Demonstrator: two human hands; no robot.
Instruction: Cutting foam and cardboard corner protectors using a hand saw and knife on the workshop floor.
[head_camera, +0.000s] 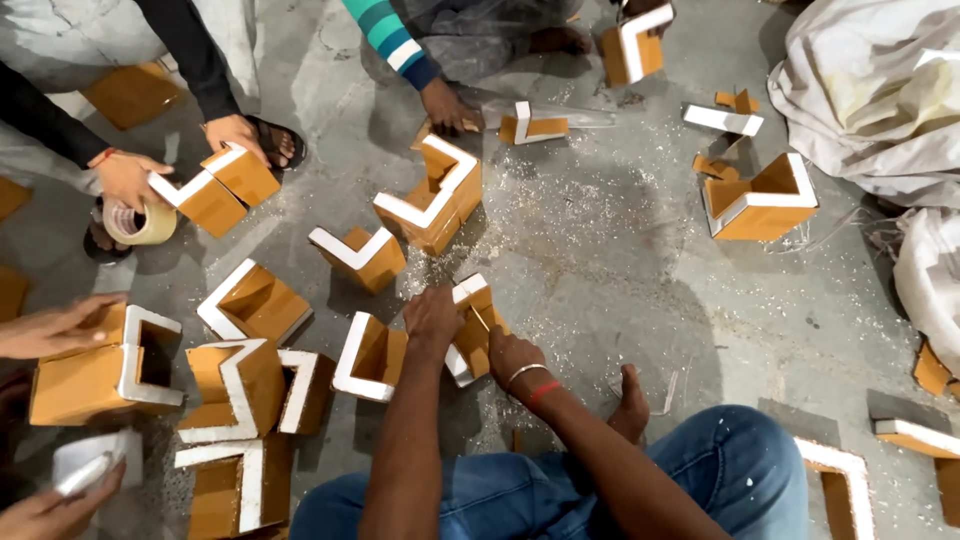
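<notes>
- Both of the wearer's hands are on one L-shaped corner piece (472, 325), sitting on the concrete floor (620, 270) right in front of their knees. The left hand (432, 318) is clamped over its top; the right hand (512, 356) grips its lower side. Looks like they're pinching it so the joint holds square.
- The piece is brown cardboard faced with white foam along the edge, stiff and blocky, same as the dozen or so others scattered around.
- Just left of it is another open corner piece (371, 357), standing on edge.
- Fine white crumbs and dust cover the floor, probably foam offcuts.
- Co-workers: someone in dark sleeves at upper left holds a piece (215, 188) with a tape roll (140, 224) beside it; a striped sleeve (390, 38) reaches in from the top.
- White sacks (870, 90) are piled at right.
</notes>
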